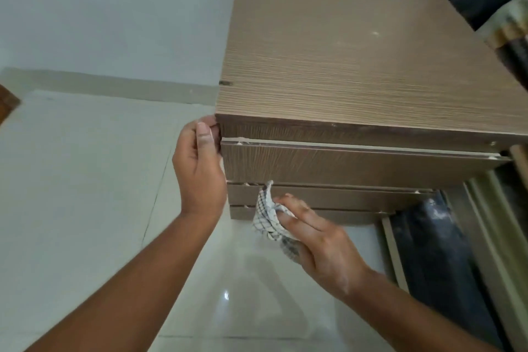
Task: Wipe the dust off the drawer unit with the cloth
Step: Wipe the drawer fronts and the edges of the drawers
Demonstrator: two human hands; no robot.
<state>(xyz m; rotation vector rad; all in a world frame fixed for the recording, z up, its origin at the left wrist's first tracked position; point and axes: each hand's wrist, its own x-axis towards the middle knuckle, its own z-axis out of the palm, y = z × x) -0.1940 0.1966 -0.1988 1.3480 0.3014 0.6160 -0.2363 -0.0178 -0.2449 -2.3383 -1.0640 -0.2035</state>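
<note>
Against the drawer unit [357,168] front, the right hand [317,240] grips the bunched cloth [267,220], one corner pointing up, partly hidden in the fist, while the left hand [200,168] clasps the unit's corner.

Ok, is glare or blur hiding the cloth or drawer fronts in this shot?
Head view: the checked white cloth in the right hand and the brown wood-grain drawer unit read clearly; glare sits only on the glossy pale floor tile; wide-angle distortion slants the unit's edges; the left hand looks slightly soft.

support: tiled floor [85,180] | on it: wooden drawer unit [357,66]
</note>
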